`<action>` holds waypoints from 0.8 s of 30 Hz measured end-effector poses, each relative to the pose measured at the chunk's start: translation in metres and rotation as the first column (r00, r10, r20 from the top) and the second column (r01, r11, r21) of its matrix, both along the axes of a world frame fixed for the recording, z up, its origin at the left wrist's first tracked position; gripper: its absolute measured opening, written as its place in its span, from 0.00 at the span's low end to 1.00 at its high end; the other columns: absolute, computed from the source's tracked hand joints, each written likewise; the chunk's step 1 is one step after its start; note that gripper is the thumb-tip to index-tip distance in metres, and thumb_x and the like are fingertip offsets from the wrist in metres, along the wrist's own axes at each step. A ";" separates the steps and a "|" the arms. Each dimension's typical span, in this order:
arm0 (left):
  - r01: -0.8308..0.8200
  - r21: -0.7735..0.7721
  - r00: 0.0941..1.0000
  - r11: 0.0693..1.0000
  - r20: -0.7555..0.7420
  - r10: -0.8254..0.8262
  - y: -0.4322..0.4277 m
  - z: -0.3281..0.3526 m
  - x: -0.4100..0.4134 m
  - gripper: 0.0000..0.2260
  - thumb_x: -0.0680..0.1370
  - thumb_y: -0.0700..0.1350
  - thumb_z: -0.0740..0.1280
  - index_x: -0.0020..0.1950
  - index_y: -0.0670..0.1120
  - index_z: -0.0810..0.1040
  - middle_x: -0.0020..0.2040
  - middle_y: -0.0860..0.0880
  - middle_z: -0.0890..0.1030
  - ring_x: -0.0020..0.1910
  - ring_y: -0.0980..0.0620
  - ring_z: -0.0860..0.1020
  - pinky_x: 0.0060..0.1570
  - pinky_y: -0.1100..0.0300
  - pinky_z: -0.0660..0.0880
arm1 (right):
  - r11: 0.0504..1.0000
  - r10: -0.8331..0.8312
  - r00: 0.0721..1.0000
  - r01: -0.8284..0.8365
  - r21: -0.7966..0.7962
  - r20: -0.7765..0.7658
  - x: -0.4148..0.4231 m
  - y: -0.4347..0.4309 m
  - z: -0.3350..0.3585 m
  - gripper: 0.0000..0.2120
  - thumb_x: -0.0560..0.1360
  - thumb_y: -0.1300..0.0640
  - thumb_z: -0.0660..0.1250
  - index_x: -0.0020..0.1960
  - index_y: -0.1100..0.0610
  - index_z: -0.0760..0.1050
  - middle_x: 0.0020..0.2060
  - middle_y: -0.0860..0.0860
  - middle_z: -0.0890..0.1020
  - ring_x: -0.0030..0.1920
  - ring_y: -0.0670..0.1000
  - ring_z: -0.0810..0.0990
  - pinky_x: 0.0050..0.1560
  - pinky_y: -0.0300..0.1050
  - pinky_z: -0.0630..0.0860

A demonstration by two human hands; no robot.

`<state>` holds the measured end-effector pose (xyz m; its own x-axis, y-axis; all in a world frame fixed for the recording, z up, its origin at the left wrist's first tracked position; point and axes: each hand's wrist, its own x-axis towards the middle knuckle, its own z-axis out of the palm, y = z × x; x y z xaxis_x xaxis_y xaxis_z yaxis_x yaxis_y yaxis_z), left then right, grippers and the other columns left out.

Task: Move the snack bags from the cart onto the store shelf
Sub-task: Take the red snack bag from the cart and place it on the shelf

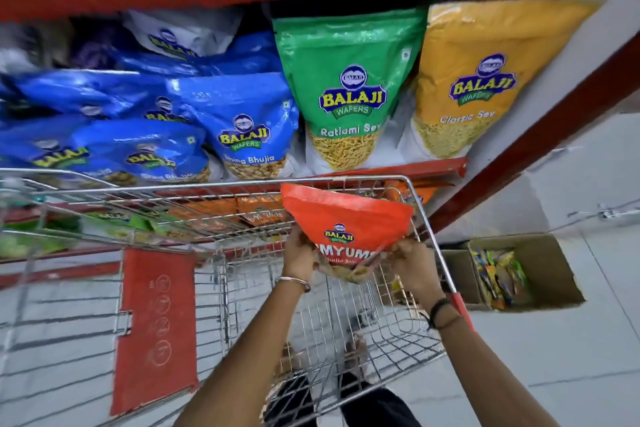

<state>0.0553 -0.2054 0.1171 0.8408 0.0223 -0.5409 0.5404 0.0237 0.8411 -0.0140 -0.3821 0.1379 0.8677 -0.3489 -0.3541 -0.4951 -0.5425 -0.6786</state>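
An orange-red Balaji snack bag (346, 218) is held upright over the wire cart (408, 184), its top near the cart's far rim. My left hand (298, 253) grips the bag's lower left corner and my right hand (414, 265) grips its lower right corner. Beyond the cart's far rim runs the red store shelf (415, 168), which carries blue bags (242, 128), a green Ratlami Sev bag (349, 94) and a yellow Classic Sev bag (485, 80). Orange bags (256, 210) show through the cart's wires on a lower shelf level.
A red child-seat flap (156, 329) lies in the cart at left. An open cardboard box (540, 267) with small colourful packets stands on the floor to the right. A red shelf upright (540, 135) slants at right. My legs show beneath the cart's basket.
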 end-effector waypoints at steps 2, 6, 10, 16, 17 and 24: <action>-0.058 -0.045 0.994 0.997 0.090 0.062 0.003 0.024 -0.002 0.11 0.77 0.33 0.57 0.56 0.39 0.74 0.47 0.47 0.81 0.41 0.54 0.79 0.42 0.60 0.78 | 0.999 -0.011 0.997 0.009 0.040 0.070 -0.005 -0.003 0.023 0.20 0.69 0.67 0.66 0.30 0.44 0.68 0.33 0.50 0.77 0.37 0.49 0.74 0.45 0.50 0.74; -0.069 -0.154 0.984 0.986 0.155 0.093 0.001 0.084 -0.003 0.15 0.75 0.29 0.53 0.48 0.45 0.74 0.30 0.54 0.82 0.29 0.55 0.77 0.25 0.64 0.75 | 0.985 -0.074 0.933 0.015 0.169 0.352 -0.004 -0.006 0.077 0.14 0.72 0.60 0.67 0.33 0.46 0.69 0.35 0.52 0.76 0.35 0.42 0.74 0.41 0.44 0.76; -0.032 -0.231 0.966 0.972 0.242 0.089 -0.006 0.150 0.005 0.13 0.75 0.32 0.56 0.38 0.47 0.72 0.30 0.52 0.78 0.28 0.52 0.73 0.27 0.59 0.71 | 0.938 -0.185 0.834 -0.008 0.347 0.520 0.009 -0.009 0.137 0.10 0.74 0.59 0.64 0.36 0.50 0.71 0.36 0.54 0.76 0.37 0.48 0.74 0.41 0.49 0.74; 0.048 -0.246 0.929 0.968 0.368 0.047 -0.009 0.251 0.031 0.12 0.77 0.37 0.57 0.34 0.48 0.63 0.33 0.48 0.67 0.32 0.51 0.66 0.34 0.57 0.64 | 0.877 -0.259 0.673 -0.137 0.461 0.693 0.037 -0.016 0.238 0.10 0.75 0.65 0.61 0.39 0.52 0.70 0.31 0.44 0.80 0.33 0.39 0.78 0.35 0.35 0.79; 0.064 -0.247 0.920 0.967 0.389 0.038 -0.009 0.268 0.037 0.13 0.77 0.37 0.56 0.34 0.48 0.63 0.34 0.49 0.67 0.34 0.51 0.67 0.34 0.56 0.66 | 0.896 -0.223 0.651 -0.156 0.416 0.725 0.043 -0.019 0.252 0.11 0.76 0.64 0.61 0.38 0.51 0.71 0.34 0.45 0.80 0.34 0.40 0.78 0.37 0.37 0.81; 0.048 -0.275 0.789 0.960 0.600 0.133 -0.027 0.364 0.080 0.10 0.78 0.39 0.56 0.38 0.50 0.64 0.41 0.42 0.69 0.35 0.49 0.69 0.38 0.48 0.70 | 0.895 -0.259 0.436 -0.226 0.384 0.862 0.100 -0.027 0.337 0.11 0.76 0.64 0.61 0.40 0.50 0.70 0.37 0.49 0.78 0.38 0.43 0.77 0.39 0.36 0.80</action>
